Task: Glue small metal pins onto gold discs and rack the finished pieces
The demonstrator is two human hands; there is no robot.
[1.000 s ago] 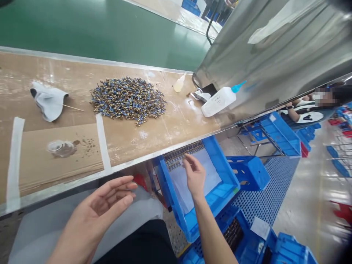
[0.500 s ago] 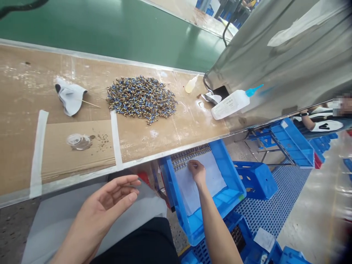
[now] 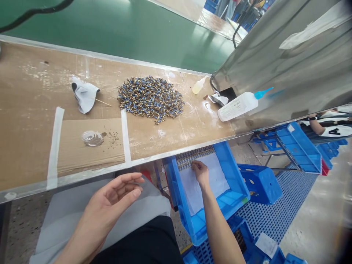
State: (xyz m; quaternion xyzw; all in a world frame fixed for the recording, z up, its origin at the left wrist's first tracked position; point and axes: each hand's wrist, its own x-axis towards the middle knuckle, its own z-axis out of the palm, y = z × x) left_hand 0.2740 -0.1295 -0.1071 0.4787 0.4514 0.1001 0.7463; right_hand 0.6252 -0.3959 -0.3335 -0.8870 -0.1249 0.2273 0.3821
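Observation:
My right hand (image 3: 200, 173) reaches down into a blue crate (image 3: 233, 176) below the bench edge, its fingers curled at a row of small blue-and-brass parts (image 3: 192, 157) lined up along a white sheet (image 3: 209, 181). Whether the fingers hold a part is hidden. My left hand (image 3: 115, 200) hovers over my lap, palm turned up, fingers apart and holding nothing. A heap of the same small blue-and-brass parts (image 3: 150, 98) lies on the brown bench top (image 3: 33, 91).
On the bench lie a grey cloth with a thin stick (image 3: 84, 96), a small clear dish (image 3: 92, 138), a small dropper bottle (image 3: 198, 86) and a white squeeze bottle with a blue nozzle (image 3: 239, 106). A steel housing (image 3: 286, 62) stands at right. More blue crates (image 3: 291, 143) sit on the floor.
My right hand has gone down from above the white sheet to the row of parts at the crate's far end and curled there. My left hand stays open. The camera view has shifted slightly.

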